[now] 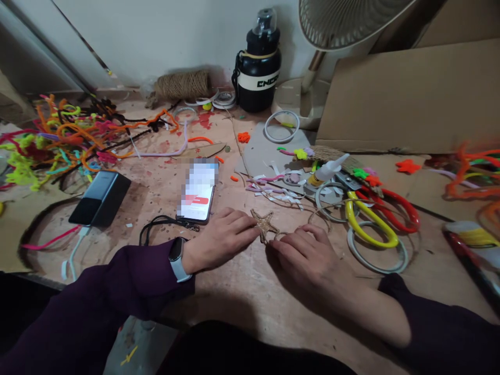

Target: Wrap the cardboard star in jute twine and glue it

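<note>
A small brown star [265,223], wrapped in or outlined with twine, is between my two hands just above the table. My left hand [224,234], with a watch on its wrist, pinches the star's left side between closed fingers. Close to the star's lower right point, my right hand [302,252] is closed on a thin strand of twine [280,234] that curves out from the star. The right fingertips are partly hidden behind the hand, so their exact grip is unclear.
A lit phone [198,190] and a power bank [99,198] lie left. Beyond my right hand are a glue bottle [326,172], a yellow ring [369,224] and a red ring [410,213]. A twine spool [183,85], black bottle [259,67] and fan [312,88] stand behind.
</note>
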The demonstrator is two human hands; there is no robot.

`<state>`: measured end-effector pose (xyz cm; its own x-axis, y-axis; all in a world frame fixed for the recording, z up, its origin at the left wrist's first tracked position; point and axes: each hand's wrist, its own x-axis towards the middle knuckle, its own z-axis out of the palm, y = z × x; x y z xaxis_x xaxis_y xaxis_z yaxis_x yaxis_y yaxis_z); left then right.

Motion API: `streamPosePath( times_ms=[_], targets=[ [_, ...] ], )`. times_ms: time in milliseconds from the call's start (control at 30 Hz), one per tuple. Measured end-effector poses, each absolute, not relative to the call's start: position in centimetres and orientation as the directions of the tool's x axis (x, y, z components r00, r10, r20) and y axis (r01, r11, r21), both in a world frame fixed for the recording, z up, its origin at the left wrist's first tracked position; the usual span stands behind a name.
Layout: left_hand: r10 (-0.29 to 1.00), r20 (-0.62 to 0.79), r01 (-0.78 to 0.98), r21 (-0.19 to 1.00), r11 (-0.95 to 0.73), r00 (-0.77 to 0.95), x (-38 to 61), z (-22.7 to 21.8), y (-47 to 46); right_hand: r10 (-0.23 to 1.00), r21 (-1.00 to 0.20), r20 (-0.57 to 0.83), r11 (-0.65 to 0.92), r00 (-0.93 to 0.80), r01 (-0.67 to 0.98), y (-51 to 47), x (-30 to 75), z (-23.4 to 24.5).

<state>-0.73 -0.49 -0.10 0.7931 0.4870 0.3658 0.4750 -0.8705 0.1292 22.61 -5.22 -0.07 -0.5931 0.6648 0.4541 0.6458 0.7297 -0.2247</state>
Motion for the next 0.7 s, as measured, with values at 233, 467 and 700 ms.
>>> streamPosePath(
  times_ms=[233, 467, 700],
  targets=[
    [0.516, 0.251, 0.507, 0.102, -0.856, 0.819, -0.6, 0.2, -0.7, 0.655, -0.240, 0.448, 0.744, -0.608, 0.624, -5.3, 22.6, -0.3],
    [0.511, 0.276, 0.508, 0.090, -0.857, 0.814, -0.7, -0.3, -0.9, 0.678, -0.273, 0.418, 0.728, -0.605, 0.629, -5.4, 22.7, -0.8],
    [0.449, 0.415, 0.469, 0.060, -0.881, 0.791, -0.9, -0.2, -1.0, 0.684, -0.321, 0.410, 0.728, -0.603, 0.606, -4.7, 23.3, 0.3]
  ],
)
